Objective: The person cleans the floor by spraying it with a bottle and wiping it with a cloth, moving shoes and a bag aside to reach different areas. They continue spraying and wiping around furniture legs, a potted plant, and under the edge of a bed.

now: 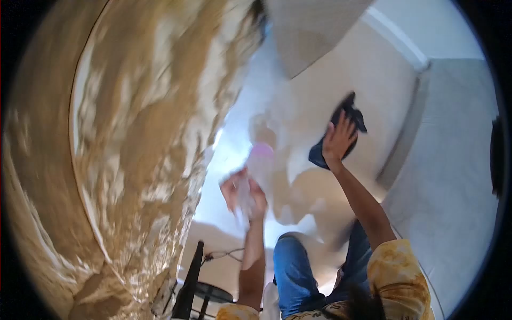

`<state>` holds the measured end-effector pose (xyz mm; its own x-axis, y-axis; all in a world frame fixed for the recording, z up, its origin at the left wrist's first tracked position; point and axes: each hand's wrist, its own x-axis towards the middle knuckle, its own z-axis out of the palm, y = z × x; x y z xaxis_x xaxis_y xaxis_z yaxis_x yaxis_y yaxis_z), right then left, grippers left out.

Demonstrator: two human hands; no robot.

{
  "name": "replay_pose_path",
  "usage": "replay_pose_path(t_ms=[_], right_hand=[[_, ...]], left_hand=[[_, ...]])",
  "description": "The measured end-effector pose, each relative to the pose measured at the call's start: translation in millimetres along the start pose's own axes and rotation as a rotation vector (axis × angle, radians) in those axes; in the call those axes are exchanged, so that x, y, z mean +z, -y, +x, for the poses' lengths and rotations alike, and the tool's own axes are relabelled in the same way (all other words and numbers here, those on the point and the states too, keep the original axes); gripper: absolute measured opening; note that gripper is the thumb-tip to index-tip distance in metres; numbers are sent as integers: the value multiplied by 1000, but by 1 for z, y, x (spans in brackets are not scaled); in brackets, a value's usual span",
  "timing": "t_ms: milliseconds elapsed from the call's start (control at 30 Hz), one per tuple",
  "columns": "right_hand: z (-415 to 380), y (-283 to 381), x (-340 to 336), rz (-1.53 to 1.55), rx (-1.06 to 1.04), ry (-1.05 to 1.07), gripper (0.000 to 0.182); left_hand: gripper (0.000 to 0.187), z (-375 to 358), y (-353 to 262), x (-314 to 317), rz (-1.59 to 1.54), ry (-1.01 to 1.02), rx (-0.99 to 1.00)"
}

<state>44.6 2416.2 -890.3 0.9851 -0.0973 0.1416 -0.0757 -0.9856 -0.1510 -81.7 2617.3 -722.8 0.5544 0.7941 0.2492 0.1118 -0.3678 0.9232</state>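
My left hand [246,193] is closed around a pale translucent bottle [260,162] with a pink end. Motion smears the bottle, so its exact shape and its top are hard to make out. To the right, my right hand [340,142] lies flat with its fingers spread on a crumpled black cloth [319,153]. The cloth rests on a pale, smooth surface [298,128], and part of it is hidden under my palm.
A large brown and cream patterned covering [144,128] fills the left side. A beige panel [314,32] juts in at the top. A pale grey block [448,144] stands at the right. Below my left arm are a round black stool-like object [213,292] and a dark cable [224,254].
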Motion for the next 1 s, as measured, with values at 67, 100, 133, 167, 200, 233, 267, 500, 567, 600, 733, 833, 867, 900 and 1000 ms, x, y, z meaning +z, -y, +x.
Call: replay_pose_path(t_ms=[67, 100, 133, 167, 200, 233, 267, 500, 567, 600, 733, 833, 867, 900, 1000], right_hand=[[0, 75, -16, 106, -242, 122, 53], [2, 105, -13, 150, -345, 153, 53], [-6, 133, -5, 178, -408, 145, 52], [-16, 162, 1, 207, -473, 127, 52], [-40, 180, 0, 249, -569, 167, 51], [-73, 195, -4, 292, -669, 216, 51], [-108, 207, -13, 323, -719, 298, 51], [-413, 245, -48, 156, -1351, 227, 64], [-463, 232, -60, 651, -1551, 719, 68], [-468, 224, -62, 615, -1544, 660, 63], [-388, 190, -56, 539, -1775, 755, 49], [-326, 221, -43, 426, -1672, 511, 43], [-315, 233, -41, 449, -1591, 468, 43], [-312, 239, -43, 474, -1511, 438, 44], [-344, 169, -56, 567, -1496, 562, 46]], left_hand=[[41, -45, -25, -68, 155, 17, -70], [38, -67, -48, -91, 328, 0, -218], [35, -97, -42, -118, 353, -5, -238], [36, -119, -34, -136, 340, -42, -244], [37, -135, -33, -156, 341, -61, -256], [33, -149, -36, -177, 380, -113, -307], [29, -160, -36, -192, 414, -171, -355], [35, -180, -38, -283, 542, -462, -167], [42, -191, -32, -301, 524, -539, -39], [43, -189, -35, -306, 574, -525, -36], [23, -183, -40, -289, 599, -513, -190], [13, -211, -11, -285, 444, -487, -314], [14, -215, 0, -278, 360, -499, -334], [16, -221, 9, -274, 362, -500, -287], [20, -236, 5, -266, 364, -505, -268]])
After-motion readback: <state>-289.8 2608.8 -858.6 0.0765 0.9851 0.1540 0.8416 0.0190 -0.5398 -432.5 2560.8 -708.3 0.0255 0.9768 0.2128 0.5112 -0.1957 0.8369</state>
